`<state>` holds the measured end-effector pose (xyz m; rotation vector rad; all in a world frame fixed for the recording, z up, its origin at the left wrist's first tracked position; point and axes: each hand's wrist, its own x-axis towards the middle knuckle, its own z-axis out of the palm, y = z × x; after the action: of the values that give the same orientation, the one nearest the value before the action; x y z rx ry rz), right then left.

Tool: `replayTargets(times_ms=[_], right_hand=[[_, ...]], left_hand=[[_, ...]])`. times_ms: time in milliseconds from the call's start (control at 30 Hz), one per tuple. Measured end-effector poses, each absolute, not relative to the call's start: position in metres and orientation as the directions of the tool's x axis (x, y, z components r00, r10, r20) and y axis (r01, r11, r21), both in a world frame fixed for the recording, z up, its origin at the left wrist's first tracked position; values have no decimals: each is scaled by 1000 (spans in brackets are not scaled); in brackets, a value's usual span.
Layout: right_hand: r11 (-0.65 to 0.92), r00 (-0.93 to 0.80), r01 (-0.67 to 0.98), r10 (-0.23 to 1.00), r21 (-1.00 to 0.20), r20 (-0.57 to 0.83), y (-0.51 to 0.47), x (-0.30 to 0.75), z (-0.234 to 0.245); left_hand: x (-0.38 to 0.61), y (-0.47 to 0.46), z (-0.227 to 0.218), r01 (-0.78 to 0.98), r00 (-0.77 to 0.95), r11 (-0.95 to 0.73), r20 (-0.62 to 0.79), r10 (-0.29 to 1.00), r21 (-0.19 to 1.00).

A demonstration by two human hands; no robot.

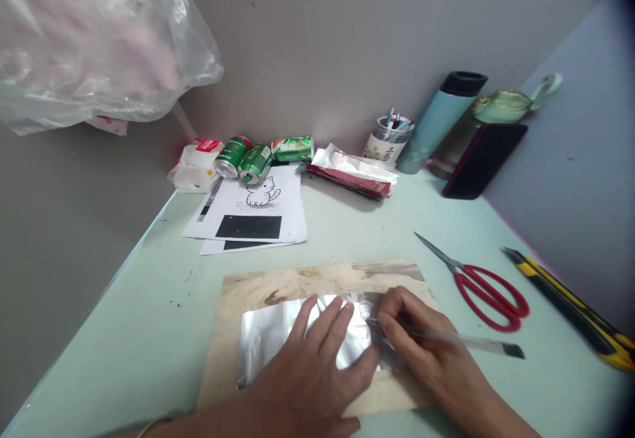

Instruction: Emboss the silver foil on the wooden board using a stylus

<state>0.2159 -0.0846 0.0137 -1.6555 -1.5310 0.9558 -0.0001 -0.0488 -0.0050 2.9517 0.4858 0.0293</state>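
A silvery metal sheet [268,332] lies on a light wooden board [297,279] at the near side of the table. My left hand [322,365] rests on the sheet with its fingers spread flat. In my right hand [421,339] is a pen [476,341] with a clear barrel and a dark end. Its tip meets the right part of the sheet, close to my left fingers. My right fingers are pinched around the pen and partly hide it. Whatever marks the sheet bears are too glossy to make out.
Red-handled scissors [486,292] and a yellow-black utility knife [570,306] lie at the right. Printed papers [253,213], green cans [255,163], foil pouches [352,173], a pen cup [387,143], a blue bottle [441,120] and a phone [486,160] stand farther back. A plastic bag [109,47] hangs upper left.
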Motion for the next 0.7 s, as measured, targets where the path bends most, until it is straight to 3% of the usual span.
replayTargets(times_ms=[233,467,700], right_hand=[[-85,55,485,996,-870,-67,-86,218,13],[-91,95,364,994,-927,-60,-87,220,15],[-68,91,458,995,-886,-30,-87,216,17]], left_hand=[[0,-48,-3,325,944,-934,9,330,148],[-1,-50,-1,337,939,-929,18,344,154],[1,-50,1,334,940,-930,14,340,151]])
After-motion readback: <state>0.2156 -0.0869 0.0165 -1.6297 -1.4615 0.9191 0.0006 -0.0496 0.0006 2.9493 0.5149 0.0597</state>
